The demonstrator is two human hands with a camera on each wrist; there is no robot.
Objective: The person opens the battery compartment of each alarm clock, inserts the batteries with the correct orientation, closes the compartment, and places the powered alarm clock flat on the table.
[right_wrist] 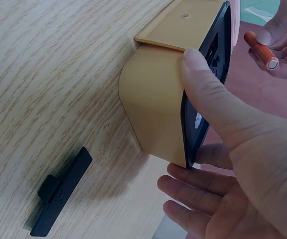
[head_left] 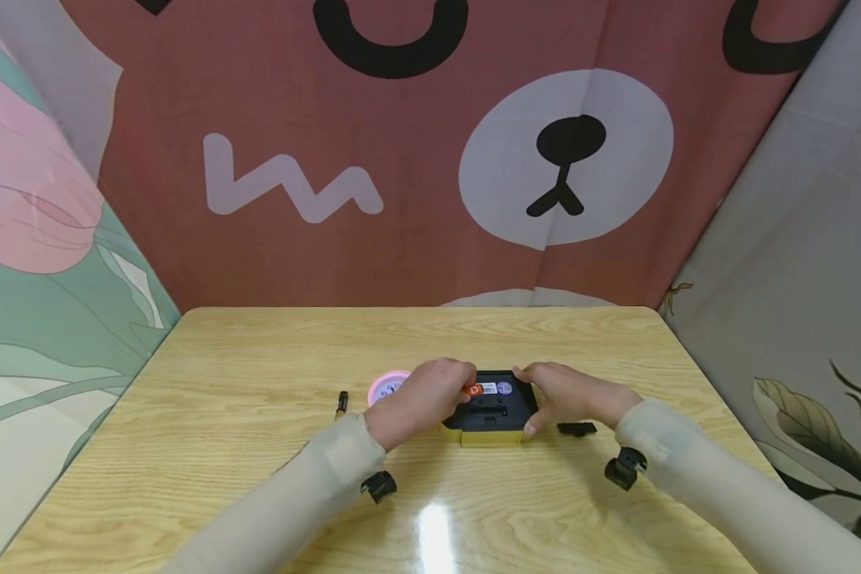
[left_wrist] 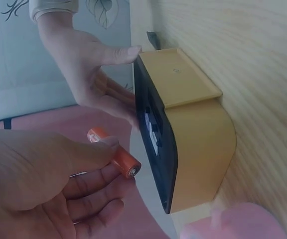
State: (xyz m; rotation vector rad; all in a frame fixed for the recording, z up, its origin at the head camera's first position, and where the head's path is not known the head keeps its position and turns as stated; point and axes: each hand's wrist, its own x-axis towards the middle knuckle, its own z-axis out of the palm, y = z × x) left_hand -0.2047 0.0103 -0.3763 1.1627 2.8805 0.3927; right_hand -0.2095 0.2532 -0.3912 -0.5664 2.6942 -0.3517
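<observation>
A gold box-shaped device [right_wrist: 153, 94] lies with its black back panel [head_left: 513, 402] facing up; stickers and a narrow recessed slot show on it. My right hand [head_left: 574, 392] grips the device's right end, thumb on the near edge and fingers at the far edge. Between thumb and fingers, my left hand [head_left: 429, 392] pinches an orange cylindrical battery [left_wrist: 125, 163]. In the left wrist view the battery is held apart from the back panel, one metal end showing. From the head it overlaps the panel's left part.
A small black cover [head_left: 576, 429] with a tab lies on the wooden table [head_left: 258, 478], right of the device. Left of my left hand is another battery [head_left: 341, 402], black and copper. A round pink-rimmed object [head_left: 387, 384] sits partly behind that hand. Printed cloth hangs behind.
</observation>
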